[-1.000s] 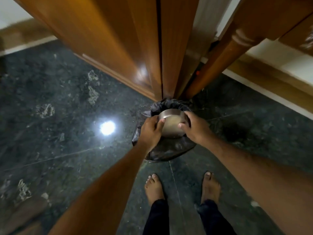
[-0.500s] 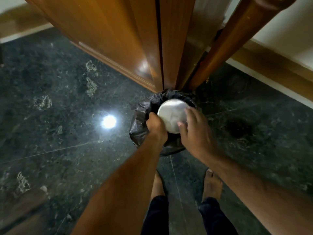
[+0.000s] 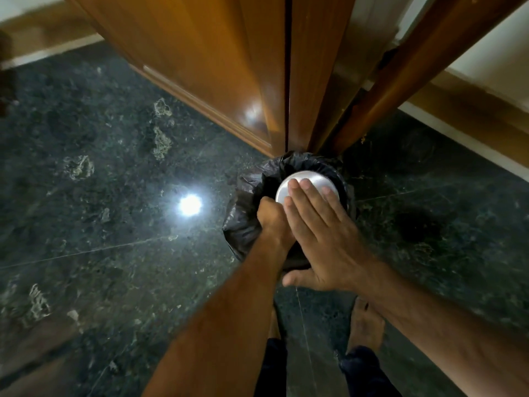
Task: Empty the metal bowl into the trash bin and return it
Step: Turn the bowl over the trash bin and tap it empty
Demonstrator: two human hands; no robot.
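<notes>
A: Where's the bowl [image 3: 310, 181]?

B: Upside down over the mouth of the bin [image 3: 246, 224], its metal base facing up. The bin is lined with a black bag and stands on the dark stone floor [image 3: 100, 239], right against the corner of a wooden cabinet [image 3: 229, 67].

A: And the hands?

B: The left hand [image 3: 273, 222] is curled closed around the bowl's near-left rim, gripping it. The right hand [image 3: 323, 239] is spread flat, fingers [image 3: 300, 193] straight and together, palm down. Its fingertips lie over the bowl's upturned base, and the thumb sticks out toward the person.

A: Is the right hand pressing on the bowl?

B: It covers the base from this angle; whether it actually touches, I can't tell. It grips nothing, though.

A: Anything spilling out?

B: The inside of the bin is hidden by the bowl and the hands.

A: What else is in view?

B: A bright lamp reflection [image 3: 189, 204] on the floor to the left of the bin, and the person's bare right foot [image 3: 366, 325] below the right hand, with dark trouser cuffs at the bottom edge.
</notes>
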